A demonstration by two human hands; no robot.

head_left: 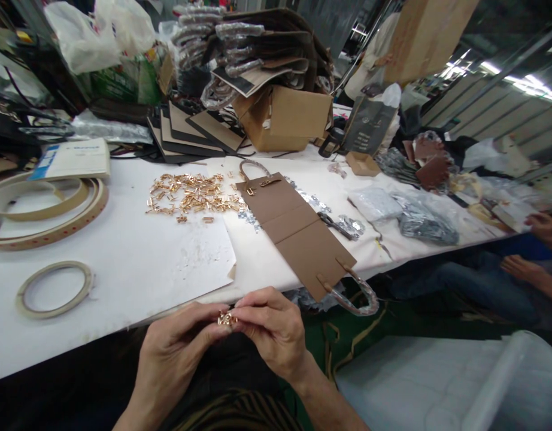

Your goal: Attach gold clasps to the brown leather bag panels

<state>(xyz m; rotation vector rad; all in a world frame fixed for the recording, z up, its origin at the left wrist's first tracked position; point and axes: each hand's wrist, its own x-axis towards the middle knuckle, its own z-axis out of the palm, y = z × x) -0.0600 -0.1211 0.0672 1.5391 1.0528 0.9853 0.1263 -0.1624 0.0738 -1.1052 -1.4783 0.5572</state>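
My left hand (179, 353) and my right hand (271, 326) meet in front of the table edge, fingers pinched together on a small gold metal clasp (226, 318). On the white table (123, 269) lies a heap of several gold clasps (190, 194). Beside it lies a flat brown leather bag panel (298, 230) with a wrapped handle at each end; the near handle (357, 296) hangs over the table edge.
Tape rolls (54, 290) and large tape rings (42, 206) lie at left. A cardboard box (282, 117), stacked brown panels and plastic bags fill the back. Plastic-wrapped parts (406, 212) lie at right, where another person's hands (525, 266) show. A white roll (437, 383) is at lower right.
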